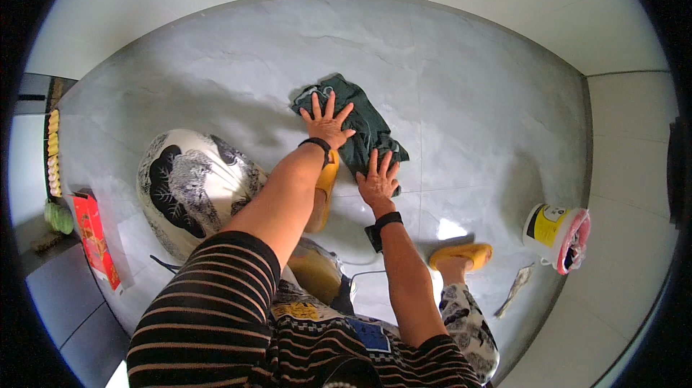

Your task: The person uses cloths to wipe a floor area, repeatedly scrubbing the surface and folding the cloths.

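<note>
A dark green cloth [363, 120], folded and wrinkled, lies flat on the grey tiled floor [476, 118] in front of me. My left hand [327, 123] rests palm down with spread fingers on its upper left part. On the lower right end of the cloth lie the fingers of my right hand [378, 180], also spread, palm down. Both wrists wear dark bands. Neither hand grips anything. Just below my left hand, a yellow slipper [323, 188] is on one foot, partly hidden by my forearm.
A white bucket [549, 231] with a pink liner stands at the right by the wall. Near it lies a crumpled strip [515, 289]. My other foot wears a yellow slipper [467, 254]. A red box [96, 239] and yellow items [53, 145] are at the left. Walls border the floor.
</note>
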### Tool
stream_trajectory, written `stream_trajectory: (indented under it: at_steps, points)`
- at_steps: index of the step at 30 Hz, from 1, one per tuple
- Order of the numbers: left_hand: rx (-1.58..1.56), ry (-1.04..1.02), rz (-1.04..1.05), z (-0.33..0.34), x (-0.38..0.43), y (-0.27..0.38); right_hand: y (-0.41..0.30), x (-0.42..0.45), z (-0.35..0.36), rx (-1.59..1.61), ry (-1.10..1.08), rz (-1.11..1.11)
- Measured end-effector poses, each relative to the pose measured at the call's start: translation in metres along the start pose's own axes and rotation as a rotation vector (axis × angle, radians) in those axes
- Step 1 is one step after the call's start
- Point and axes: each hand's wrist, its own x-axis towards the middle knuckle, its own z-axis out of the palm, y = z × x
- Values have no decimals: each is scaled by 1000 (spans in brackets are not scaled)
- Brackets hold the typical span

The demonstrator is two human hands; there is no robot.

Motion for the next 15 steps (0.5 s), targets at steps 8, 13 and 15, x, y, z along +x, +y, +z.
stream_trajectory:
  at_steps: [8,13,15]
  points:
    - [70,195,9,-22,70,-27,-1,66,-18,-106,355,-366]
    - [128,231,2,-80,170,-22,-25,154,-64,-3,449,-439]
    - [150,238,33,-97,211,-19,-31,190,-74,-45,457,-444]
